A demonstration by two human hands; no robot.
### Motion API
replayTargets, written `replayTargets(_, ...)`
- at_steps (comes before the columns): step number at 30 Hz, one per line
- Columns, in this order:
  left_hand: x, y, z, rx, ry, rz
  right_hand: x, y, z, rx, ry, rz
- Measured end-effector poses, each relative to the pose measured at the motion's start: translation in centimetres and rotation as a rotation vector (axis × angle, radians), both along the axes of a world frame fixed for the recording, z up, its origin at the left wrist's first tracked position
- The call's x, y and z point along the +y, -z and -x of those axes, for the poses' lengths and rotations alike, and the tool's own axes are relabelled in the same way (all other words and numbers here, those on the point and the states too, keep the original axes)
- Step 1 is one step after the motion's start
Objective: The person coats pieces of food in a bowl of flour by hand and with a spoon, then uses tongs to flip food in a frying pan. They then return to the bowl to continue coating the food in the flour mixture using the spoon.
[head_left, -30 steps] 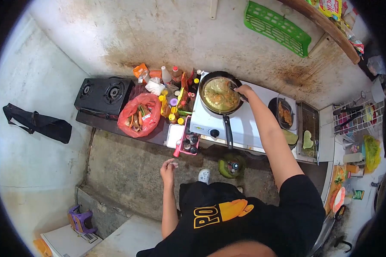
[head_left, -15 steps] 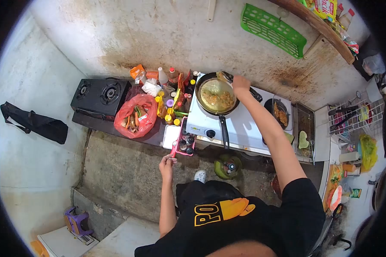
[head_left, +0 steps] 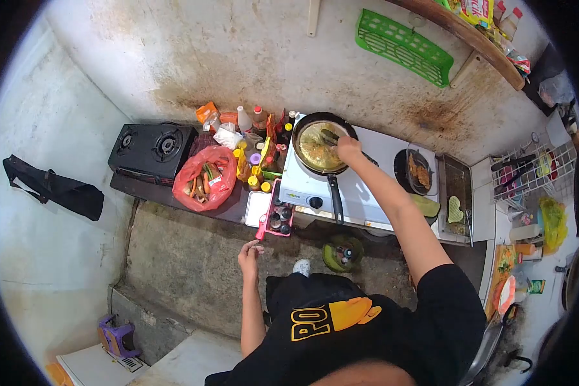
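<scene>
My right hand [head_left: 349, 150] is closed around a dark-handled spatula [head_left: 329, 136], its head down inside the frying pan [head_left: 298, 126]. Pale, bubbling oil [head_left: 316, 152] with bits of food fills the pan, which sits on the white gas stove [head_left: 367, 204]; its black handle points toward me. Low in front of the counter, my left hand [head_left: 249, 255] hangs with loosely parted fingers and nothing in it. Just above those fingers is a pink handle [head_left: 260, 234], beside a pink basket [head_left: 283, 233] of dark-topped jars. Browned food [head_left: 420, 172] lies in a strainer over a dark dish at the stove's right.
Left of the stove stand several sauce bottles [head_left: 258, 118] and a red plastic bag [head_left: 222, 193] of vegetables. A black two-burner stove [head_left: 154, 149] is farther left. A green gas cylinder [head_left: 342, 253] stands on the floor. A metal tray [head_left: 455, 182] lies to the right.
My right hand has moved left and down, bringing the spatula from the pan's far right rim into the oil. My left hand has dropped slightly, its fingers looser.
</scene>
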State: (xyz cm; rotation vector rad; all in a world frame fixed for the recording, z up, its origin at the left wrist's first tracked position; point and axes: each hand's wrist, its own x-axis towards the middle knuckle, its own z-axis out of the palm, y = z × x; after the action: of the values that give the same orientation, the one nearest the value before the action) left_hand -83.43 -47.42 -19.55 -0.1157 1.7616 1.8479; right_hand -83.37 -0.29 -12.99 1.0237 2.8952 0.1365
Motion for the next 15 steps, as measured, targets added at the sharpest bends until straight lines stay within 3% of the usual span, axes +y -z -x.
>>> replayTargets(2,0.0,-0.4,0.1,0.002,0.002,0.019,0.1,-0.6,-0.1,0.000,0.109,0.169)
replayTargets(6,-0.1,-0.7,0.2,0.017,0.011,0.023,2.9,-0.4,-0.7,0.163,0.133,0.256)
replayTargets(9,-0.3,-0.6,0.0,0.024,0.028,0.024,4.8,-2.9,-3.0,0.361,0.482,0.952)
replayTargets(10,-0.3,-0.5,-0.1,0.023,0.035,0.024,4.6,-3.5,-4.4,0.363,0.489,0.950)
replayTargets(12,-0.3,-0.2,-0.3,0.003,0.022,0.017,5.2,-3.0,-7.8,0.701,0.655,1.047)
replayTargets(13,-0.3,-0.1,-0.3,0.004,0.030,0.016,5.2,-2.0,-9.6,0.706,0.661,1.044)
replayTargets(15,-0.2,0.0,-0.4,-0.016,0.040,0.014,5.5,2.7,-13.0,0.595,0.520,0.442)
